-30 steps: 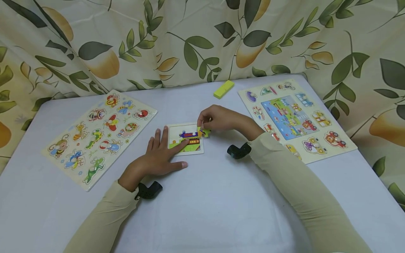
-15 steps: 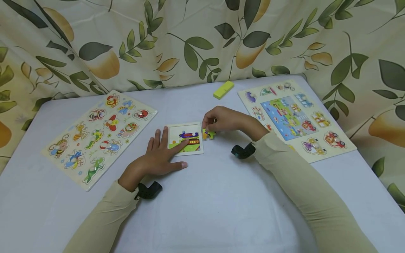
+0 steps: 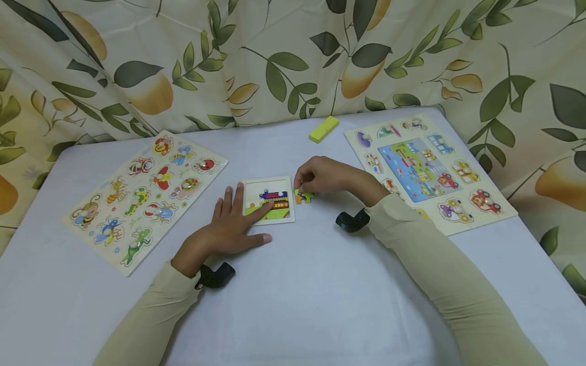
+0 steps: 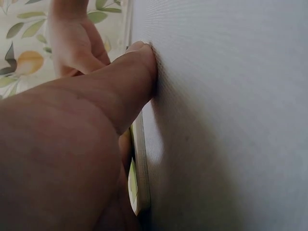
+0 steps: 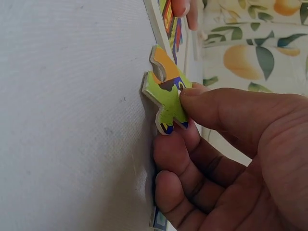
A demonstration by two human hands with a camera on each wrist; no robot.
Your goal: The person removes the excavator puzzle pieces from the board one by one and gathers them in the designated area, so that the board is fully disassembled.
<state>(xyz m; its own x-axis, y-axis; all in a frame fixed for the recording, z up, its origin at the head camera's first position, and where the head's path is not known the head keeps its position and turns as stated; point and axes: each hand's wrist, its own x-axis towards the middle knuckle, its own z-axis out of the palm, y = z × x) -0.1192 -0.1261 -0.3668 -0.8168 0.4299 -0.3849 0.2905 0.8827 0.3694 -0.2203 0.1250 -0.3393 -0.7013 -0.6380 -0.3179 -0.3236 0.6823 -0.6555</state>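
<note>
A small square jigsaw tray [image 3: 253, 189] lies mid-table, with train-picture pieces in its lower right and a bare white area at the upper left. My left hand [image 3: 229, 223] rests flat on it, fingers spread, the index finger across the picture and the thumb on the cloth. Beside the tray's right edge, my right hand [image 3: 327, 174] pinches a jigsaw piece [image 5: 168, 98] between thumb and fingers. That piece is green, orange and blue, and in the right wrist view it stands tilted close to the cloth. In the left wrist view the left thumb [image 4: 130, 77] hides most of the tray.
An insect peg board [image 3: 101, 195] lies at the left. On the right is a vehicle peg board [image 3: 478, 218], partly under the right forearm. A yellow-green block [image 3: 324, 129] sits near the back edge, before a leaf-patterned curtain [image 3: 284, 51].
My right hand has drawn the jigsaw piece rightward, from over the tray's right edge to just beside it. The left hand has stayed in place.
</note>
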